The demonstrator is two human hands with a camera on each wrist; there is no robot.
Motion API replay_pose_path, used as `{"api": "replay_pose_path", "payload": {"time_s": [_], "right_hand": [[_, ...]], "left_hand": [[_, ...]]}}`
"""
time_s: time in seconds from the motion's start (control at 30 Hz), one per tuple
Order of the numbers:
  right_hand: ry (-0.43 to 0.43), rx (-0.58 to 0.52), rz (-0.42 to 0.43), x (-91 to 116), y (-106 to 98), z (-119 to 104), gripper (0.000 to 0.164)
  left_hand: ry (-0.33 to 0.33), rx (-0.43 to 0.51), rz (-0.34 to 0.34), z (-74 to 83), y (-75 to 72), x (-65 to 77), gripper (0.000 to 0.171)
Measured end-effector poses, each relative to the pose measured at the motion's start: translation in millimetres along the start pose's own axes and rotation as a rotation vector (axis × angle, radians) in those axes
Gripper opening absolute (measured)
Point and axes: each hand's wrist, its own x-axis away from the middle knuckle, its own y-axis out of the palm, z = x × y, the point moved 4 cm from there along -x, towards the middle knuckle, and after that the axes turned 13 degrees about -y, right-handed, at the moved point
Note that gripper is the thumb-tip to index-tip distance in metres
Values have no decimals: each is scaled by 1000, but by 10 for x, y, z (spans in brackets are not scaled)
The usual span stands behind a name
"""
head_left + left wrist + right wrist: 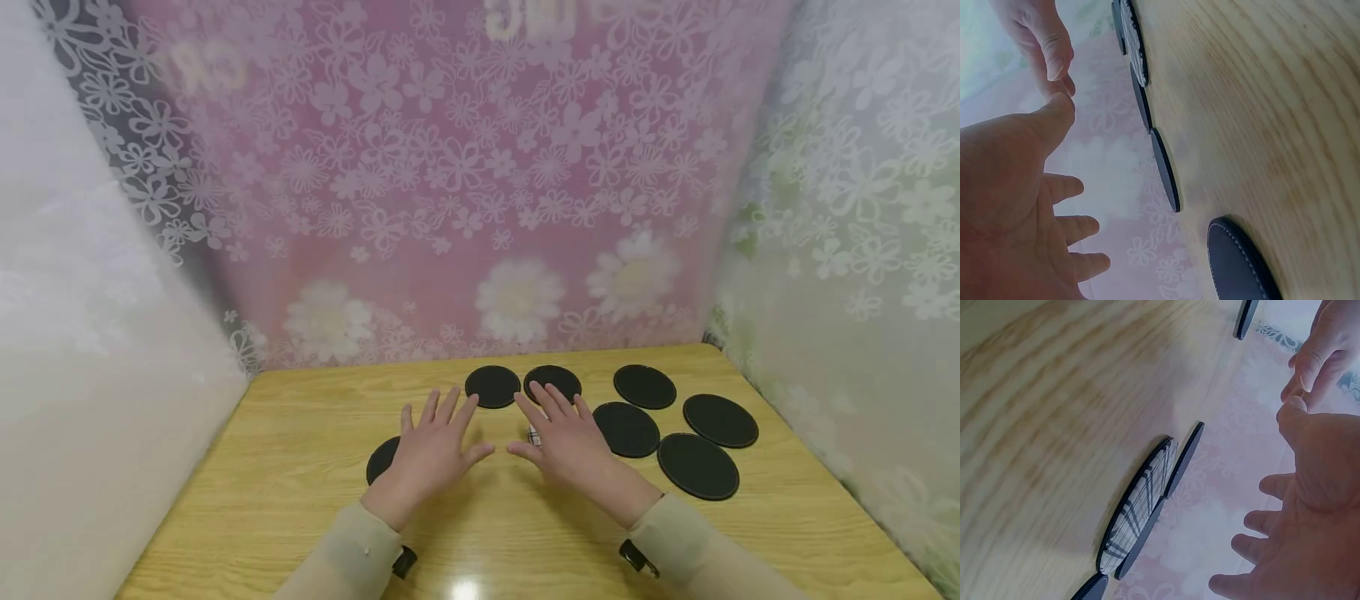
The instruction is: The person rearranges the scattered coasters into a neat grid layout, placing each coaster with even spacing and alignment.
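Both hands hover over the wooden table with fingers spread and palms down, holding nothing. My left hand (431, 458) partly covers a round black coaster (381, 462) at the left; stitching runs along the rim of that coaster (1235, 265) in the left wrist view. My right hand (572, 447) is above a coaster with a checked black-and-white face (533, 435), mostly hidden from the head view. The right wrist view shows this checked coaster (1138, 509) lying flat, below and apart from the fingers. Beyond the fingertips lie two black coasters, one (492, 387) wholly visible, the other (551, 379) overlapped by the right fingers.
To the right of my right hand several more black coasters lie flat, among them a near one (698, 467) and a far one (645, 387). The wooden table (300, 500) meets a pink flowered curtain (450, 208) at the back, with pale sheets at both sides.
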Motion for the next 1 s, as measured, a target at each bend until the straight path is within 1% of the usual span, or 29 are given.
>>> {"api": "replay_pose_path", "payload": {"time_s": [0.1,0.37,0.57,0.73,0.87,1.0], "right_hand": [[-3,-3,3,-2,-17,-9,83],[10,-19,-21,-14,-14,-28,83],[-1,-40,-27,-36,16,-75,83],[-24,-54,0,-63,53,-124,84],[-43,-67,8,-89,74,-168,84],[-32,-62,-1,-117,99,-197,84]], "left_hand": [[-8,4,17,-19,-49,31,84],[-33,47,24,-124,-110,112,85],[-54,58,32,-245,-85,165,84],[-44,77,52,-338,-77,203,83],[-59,99,54,-428,-77,245,84],[-67,108,52,-497,-83,267,84]]}}
